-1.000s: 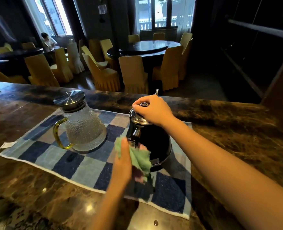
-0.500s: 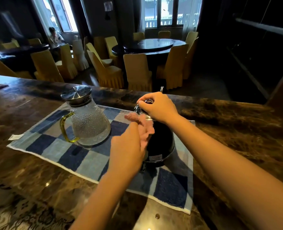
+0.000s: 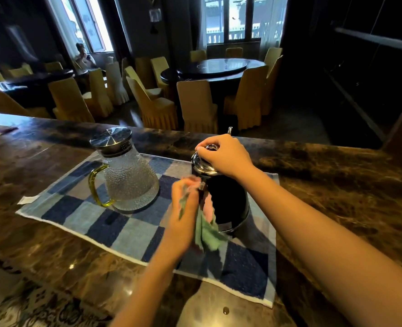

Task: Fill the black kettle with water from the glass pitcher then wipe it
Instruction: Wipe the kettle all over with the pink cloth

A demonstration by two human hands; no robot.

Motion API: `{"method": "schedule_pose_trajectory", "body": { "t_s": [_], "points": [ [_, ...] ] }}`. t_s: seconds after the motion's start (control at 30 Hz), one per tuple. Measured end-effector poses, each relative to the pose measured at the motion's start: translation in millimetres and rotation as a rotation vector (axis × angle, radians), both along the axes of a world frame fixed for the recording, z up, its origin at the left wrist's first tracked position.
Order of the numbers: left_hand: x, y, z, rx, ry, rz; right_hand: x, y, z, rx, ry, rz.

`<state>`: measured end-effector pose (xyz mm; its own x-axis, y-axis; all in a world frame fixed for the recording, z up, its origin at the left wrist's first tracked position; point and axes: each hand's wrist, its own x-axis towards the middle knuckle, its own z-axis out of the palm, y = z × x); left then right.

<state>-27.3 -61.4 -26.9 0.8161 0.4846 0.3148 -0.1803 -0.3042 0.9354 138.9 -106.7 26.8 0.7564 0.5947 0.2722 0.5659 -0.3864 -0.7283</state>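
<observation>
Left hand [image 3: 183, 208] upright, slightly blurred, gripping a cloth [image 3: 208, 232], right hand [image 3: 226, 154] palm-down, fingers curled on kettle lid [image 3: 201, 164]

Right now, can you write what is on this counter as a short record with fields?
Place: dark stone counter, checked mat
Kettle: black kettle, upright on mat, lid on
Pitcher: glass pitcher, upright, lidded, left of kettle, apart
Right hand: right hand grips lid
Left hand: left hand holds cloth against kettle's side

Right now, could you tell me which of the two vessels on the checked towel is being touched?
The black kettle: the right hand holds its lid, the left hand holds a cloth against it. The glass pitcher stands untouched.
</observation>
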Motion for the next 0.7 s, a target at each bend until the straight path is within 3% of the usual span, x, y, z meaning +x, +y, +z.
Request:
{"method": "schedule_pose_trajectory", "body": {
  "t_s": [0.13,0.3,0.47,0.57,0.7],
  "points": [
    [-31,-36,-50,-0.245,0.056,0.119,-1,-1,0,0.002,0.009,0.011],
    [-29,-49,-45,-0.656,0.217,0.229,0,-1,-1,0.014,0.005,0.004],
    [-17,-23,-22,-1.170,0.205,0.168,0,0,-1,0.008,0.017,0.004],
    [-20,-7,-13,-1.508,0.182,0.017,0,-1,-1,0.011,0.022,0.002],
    [-30,0,-11,-1.600,0.113,-0.114,-1,-2,0,0.024,0.032,0.005]
  ]
}}
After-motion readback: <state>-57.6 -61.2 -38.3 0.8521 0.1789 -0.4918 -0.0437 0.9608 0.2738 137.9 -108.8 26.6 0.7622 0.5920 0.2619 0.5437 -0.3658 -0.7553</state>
